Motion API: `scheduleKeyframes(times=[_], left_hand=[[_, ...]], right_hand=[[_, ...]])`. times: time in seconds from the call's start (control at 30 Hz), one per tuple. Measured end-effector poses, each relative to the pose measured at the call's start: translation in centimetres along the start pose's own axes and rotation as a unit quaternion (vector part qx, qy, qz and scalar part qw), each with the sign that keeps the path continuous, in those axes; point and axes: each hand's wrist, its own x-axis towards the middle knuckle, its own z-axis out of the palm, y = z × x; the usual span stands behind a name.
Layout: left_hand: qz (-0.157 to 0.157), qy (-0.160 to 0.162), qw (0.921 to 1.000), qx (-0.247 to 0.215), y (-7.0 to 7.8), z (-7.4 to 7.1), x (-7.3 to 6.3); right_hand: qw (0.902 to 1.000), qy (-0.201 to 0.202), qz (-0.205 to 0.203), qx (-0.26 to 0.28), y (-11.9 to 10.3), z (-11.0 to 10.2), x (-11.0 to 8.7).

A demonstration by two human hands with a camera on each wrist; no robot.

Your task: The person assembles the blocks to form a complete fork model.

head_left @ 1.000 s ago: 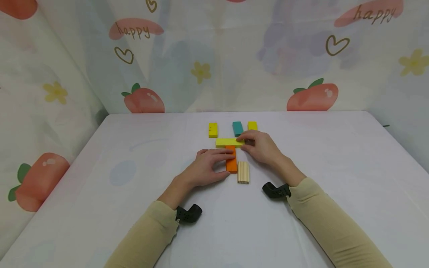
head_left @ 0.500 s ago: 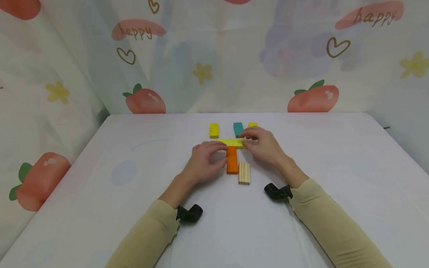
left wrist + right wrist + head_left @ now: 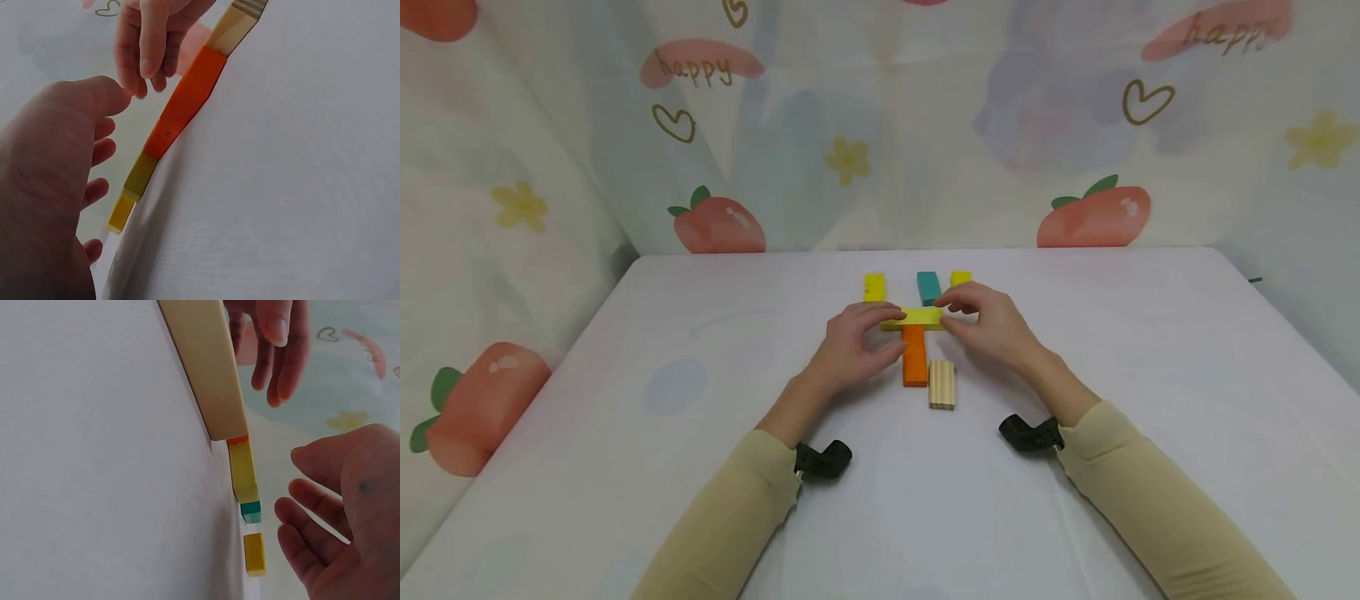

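Note:
A long yellow block [image 3: 922, 317] lies crosswise on the table, its near side against the far end of an orange block [image 3: 914, 357], making a T. My left hand [image 3: 855, 343] hovers by the yellow block's left end, thumb over the orange block's left edge. In the left wrist view that left hand [image 3: 56, 156] has its fingers loosely bent, with nothing held. At the yellow block's right end my right hand [image 3: 992, 323] has thumb and fingers spread apart. The right wrist view shows a gap between that right hand [image 3: 350, 506] and the blocks.
A striped plain wooden block [image 3: 942, 385] sits to the right of the orange one's near end. Behind the T stand a short yellow block [image 3: 874, 287], a teal block [image 3: 928, 288] and another yellow block [image 3: 961, 277], partly covered by my right hand.
My left hand has let go of the orange block and moved forward toward the yellow block's left end. My right fingers have lifted slightly off the right end. The blocks keep their arrangement.

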Motion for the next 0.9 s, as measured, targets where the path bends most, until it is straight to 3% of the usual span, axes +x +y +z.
scheduleKeyframes(times=[0.2, 0.5, 0.77, 0.9], left_hand=[[0.006, -0.024, 0.9997, 0.001, -0.7, -0.1, 0.6], [0.051, -0.039, 0.9973, -0.035, -1.4, 0.3, 1.7], [0.044, -0.062, 0.9968, -0.026, -1.5, 0.5, 2.3], [0.034, -0.074, 0.9963, -0.028, -1.5, 0.6, 2.5]], right_hand=[[0.9995, -0.016, -0.026, -0.003, 0.0, -0.1, -0.8], [0.9975, -0.058, -0.040, 0.006, -0.5, -0.4, -3.0], [0.9930, -0.080, -0.087, -0.001, -0.9, -0.2, -4.8], [0.9919, -0.088, -0.092, -0.004, -1.1, -0.3, -5.5]])
